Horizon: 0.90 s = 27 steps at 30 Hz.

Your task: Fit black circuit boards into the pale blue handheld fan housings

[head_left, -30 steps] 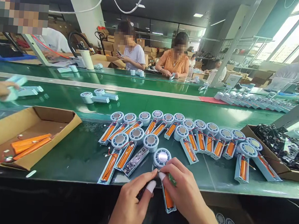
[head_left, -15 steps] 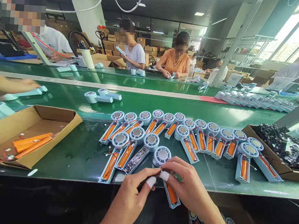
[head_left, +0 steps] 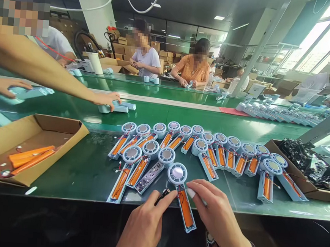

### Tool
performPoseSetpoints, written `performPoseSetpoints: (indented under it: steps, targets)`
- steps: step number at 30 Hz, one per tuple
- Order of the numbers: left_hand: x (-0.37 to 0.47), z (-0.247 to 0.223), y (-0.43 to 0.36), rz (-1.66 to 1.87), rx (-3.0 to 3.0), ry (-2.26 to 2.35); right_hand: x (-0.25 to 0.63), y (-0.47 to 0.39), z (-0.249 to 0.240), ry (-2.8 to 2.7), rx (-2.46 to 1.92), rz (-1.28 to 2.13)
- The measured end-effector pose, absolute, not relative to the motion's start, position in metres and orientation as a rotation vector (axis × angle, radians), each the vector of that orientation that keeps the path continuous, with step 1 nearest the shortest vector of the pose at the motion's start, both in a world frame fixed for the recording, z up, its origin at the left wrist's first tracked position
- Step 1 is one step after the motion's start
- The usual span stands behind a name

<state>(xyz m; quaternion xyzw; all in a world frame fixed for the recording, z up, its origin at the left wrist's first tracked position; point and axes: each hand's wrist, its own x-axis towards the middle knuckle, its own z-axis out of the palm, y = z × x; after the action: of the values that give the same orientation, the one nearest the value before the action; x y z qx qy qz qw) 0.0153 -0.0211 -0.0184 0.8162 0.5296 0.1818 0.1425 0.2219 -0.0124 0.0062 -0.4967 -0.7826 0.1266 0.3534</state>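
Note:
In front of me a light-blue handheld fan [head_left: 177, 174] lies with its open handle toward me, an orange battery [head_left: 185, 210] and thin wires inside. The handle's end juts past the table's front edge. My left hand [head_left: 149, 217] is closed on a small dark circuit board [head_left: 163, 195], mostly hidden by the fingers, left of the handle. My right hand [head_left: 214, 207] is at the handle's right side, fingertips bunched; whether they pinch something is hidden. A white cover shows on its thumb. Beside this fan lies another fan [head_left: 166, 156] with a circuit board [head_left: 150, 176] over its handle.
Several opened fans [head_left: 234, 142] with orange batteries stand in rows behind. A cardboard box [head_left: 34, 149] at left holds orange batteries; another box [head_left: 319, 192] at right holds black parts. A co-worker's arm [head_left: 57, 69] reaches across from the left. People sit beyond the green belt.
My hands have parted from each other, uncovering the fan's handle; the circuit board is now in my left hand. A co-worker's arm has come in from the left onto the two fans on the belt.

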Motion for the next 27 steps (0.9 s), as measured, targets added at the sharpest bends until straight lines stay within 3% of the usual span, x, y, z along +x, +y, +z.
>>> performPoseSetpoints:
  steps: [5, 11, 21, 27]
  targets:
    - [0.015, -0.019, -0.028, 0.324, 2.555, 1.583, 0.198, -0.005, -0.002, -1.940, -1.134, 0.333]
    - [0.014, -0.014, -0.031, 0.470, 2.405, 1.579, 0.188, -0.007, -0.003, -1.623, -1.242, 0.676]
    - [0.014, -0.014, -0.028, 0.603, 2.273, 1.515, 0.184, -0.011, -0.009, -1.627, -1.274, 0.623]
    - [0.013, -0.008, -0.022, 0.668, 2.205, 1.472, 0.193, -0.010, 0.010, -1.690, -1.280, 0.876]
